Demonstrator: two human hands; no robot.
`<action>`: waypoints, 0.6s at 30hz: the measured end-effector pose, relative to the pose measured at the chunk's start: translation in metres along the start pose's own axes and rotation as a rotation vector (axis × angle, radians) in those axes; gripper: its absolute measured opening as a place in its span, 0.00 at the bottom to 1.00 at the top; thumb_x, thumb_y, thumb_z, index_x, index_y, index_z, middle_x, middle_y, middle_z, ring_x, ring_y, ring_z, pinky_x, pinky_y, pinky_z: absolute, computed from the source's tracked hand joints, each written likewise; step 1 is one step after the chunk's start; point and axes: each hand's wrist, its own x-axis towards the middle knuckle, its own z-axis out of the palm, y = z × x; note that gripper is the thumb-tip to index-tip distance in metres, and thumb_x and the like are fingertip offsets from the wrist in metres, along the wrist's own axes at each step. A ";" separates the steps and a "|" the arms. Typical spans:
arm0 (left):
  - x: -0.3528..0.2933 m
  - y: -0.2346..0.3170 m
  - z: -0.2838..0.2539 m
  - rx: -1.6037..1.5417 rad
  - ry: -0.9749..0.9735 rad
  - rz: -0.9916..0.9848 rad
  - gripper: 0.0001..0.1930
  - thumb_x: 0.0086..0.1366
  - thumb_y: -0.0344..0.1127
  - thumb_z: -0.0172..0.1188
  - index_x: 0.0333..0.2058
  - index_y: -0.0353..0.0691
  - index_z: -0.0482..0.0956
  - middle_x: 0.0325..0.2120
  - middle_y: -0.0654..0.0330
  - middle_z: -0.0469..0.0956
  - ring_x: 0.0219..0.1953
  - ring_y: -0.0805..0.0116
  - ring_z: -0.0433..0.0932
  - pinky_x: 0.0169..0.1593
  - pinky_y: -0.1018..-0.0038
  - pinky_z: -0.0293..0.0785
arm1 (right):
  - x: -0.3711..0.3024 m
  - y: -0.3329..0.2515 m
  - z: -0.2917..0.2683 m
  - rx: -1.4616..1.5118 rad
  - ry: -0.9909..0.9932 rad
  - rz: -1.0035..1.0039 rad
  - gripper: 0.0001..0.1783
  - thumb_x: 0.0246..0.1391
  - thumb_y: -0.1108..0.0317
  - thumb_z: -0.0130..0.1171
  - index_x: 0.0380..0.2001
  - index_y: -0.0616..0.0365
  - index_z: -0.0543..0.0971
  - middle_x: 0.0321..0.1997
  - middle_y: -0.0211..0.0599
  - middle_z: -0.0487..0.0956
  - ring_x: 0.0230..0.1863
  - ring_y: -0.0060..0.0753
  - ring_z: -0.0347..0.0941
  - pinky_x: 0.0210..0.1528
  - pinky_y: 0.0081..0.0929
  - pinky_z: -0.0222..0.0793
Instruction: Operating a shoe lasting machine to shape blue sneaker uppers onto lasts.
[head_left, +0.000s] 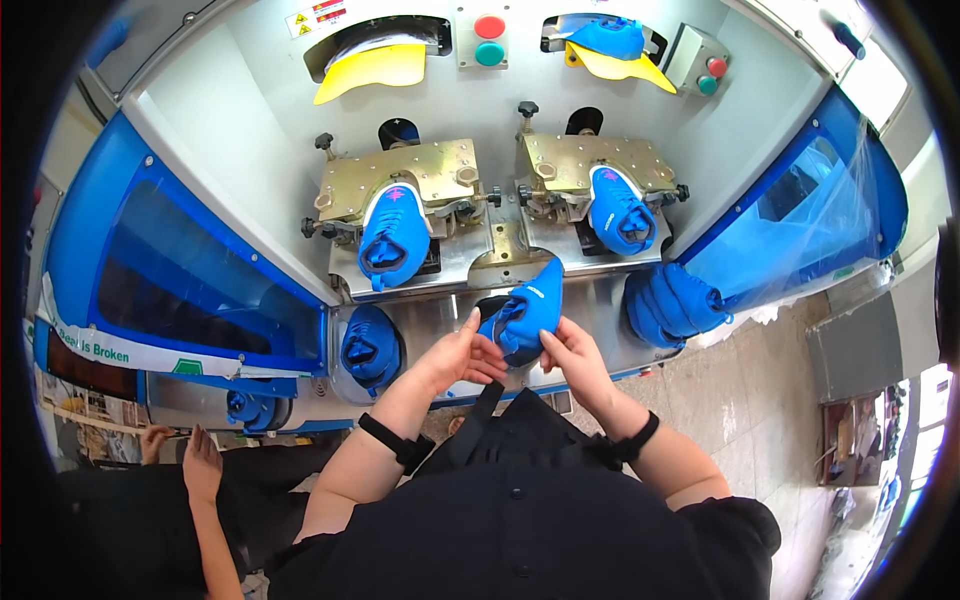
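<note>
A blue shoe upper (535, 300) is held in front of my body, toe pointing away and its dark opening toward me. My right hand (578, 362) pinches its right rear edge between thumb and fingers. Beside the upper's left rear edge is my left hand (465, 358), fingers stretched and apart; whether they touch the upper I cannot tell. Beyond, two more blue uppers sit toe-first in brass-coloured clamps of the machine: a left upper (394, 245) and a right upper (622, 222). One blue upper (371, 348) stands on the metal ledge to the left.
Several stacked blue uppers (676, 305) lie at the ledge's right end. Above the clamps are yellow pads (385, 72), one with a blue upper (605, 38) over it, and button boxes (488, 38). Blue-framed side panels (200, 270) flank the machine. A co-worker's hand (202, 468) shows at lower left.
</note>
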 end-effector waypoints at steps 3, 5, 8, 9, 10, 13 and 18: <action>-0.010 0.007 0.036 -0.360 -0.167 0.193 0.32 0.69 0.62 0.42 0.53 0.37 0.71 0.48 0.51 0.78 0.48 0.57 0.79 0.50 0.63 0.76 | -0.016 -0.024 0.007 0.283 -0.236 0.052 0.13 0.64 0.67 0.51 0.50 0.58 0.71 0.36 0.28 0.74 0.32 0.17 0.70 0.33 0.16 0.67; -0.025 0.018 0.045 -0.634 -0.262 0.471 0.24 0.70 0.51 0.49 0.57 0.42 0.68 0.51 0.57 0.76 0.52 0.61 0.76 0.56 0.63 0.74 | -0.014 -0.025 0.015 0.123 -0.134 -0.105 0.15 0.63 0.69 0.53 0.51 0.58 0.69 0.39 0.29 0.74 0.33 0.17 0.70 0.33 0.17 0.68; -0.045 0.035 0.030 -0.552 -0.056 0.706 0.20 0.70 0.44 0.51 0.57 0.41 0.68 0.51 0.58 0.76 0.52 0.63 0.77 0.56 0.63 0.74 | -0.013 -0.035 0.027 -0.537 0.279 -0.693 0.29 0.45 0.74 0.69 0.52 0.56 0.70 0.42 0.36 0.75 0.33 0.24 0.73 0.34 0.24 0.72; -0.056 0.039 0.030 -0.583 -0.031 0.735 0.19 0.70 0.40 0.53 0.56 0.41 0.69 0.51 0.60 0.77 0.52 0.65 0.77 0.55 0.64 0.75 | -0.012 -0.042 0.029 -0.689 0.149 -0.900 0.29 0.41 0.72 0.71 0.49 0.56 0.73 0.44 0.37 0.76 0.34 0.29 0.74 0.34 0.27 0.73; -0.061 0.040 0.028 -0.587 -0.027 0.751 0.19 0.70 0.40 0.53 0.56 0.41 0.69 0.51 0.60 0.77 0.52 0.65 0.77 0.55 0.64 0.75 | -0.011 -0.051 0.032 -0.837 0.014 -1.105 0.29 0.38 0.71 0.74 0.47 0.55 0.75 0.45 0.38 0.76 0.35 0.33 0.75 0.35 0.30 0.74; -0.071 0.039 0.031 -0.480 0.051 0.794 0.19 0.70 0.38 0.53 0.57 0.41 0.68 0.51 0.59 0.76 0.51 0.65 0.77 0.54 0.64 0.75 | 0.003 -0.055 0.039 -1.061 -0.200 -1.094 0.29 0.37 0.67 0.73 0.48 0.54 0.77 0.50 0.37 0.77 0.42 0.40 0.77 0.40 0.30 0.75; -0.073 0.030 0.003 -0.498 0.272 0.924 0.16 0.71 0.37 0.51 0.54 0.40 0.69 0.52 0.57 0.75 0.54 0.62 0.74 0.57 0.59 0.72 | 0.028 -0.066 0.018 -1.061 -0.076 -1.274 0.32 0.40 0.61 0.72 0.51 0.53 0.75 0.54 0.42 0.75 0.47 0.45 0.75 0.45 0.36 0.73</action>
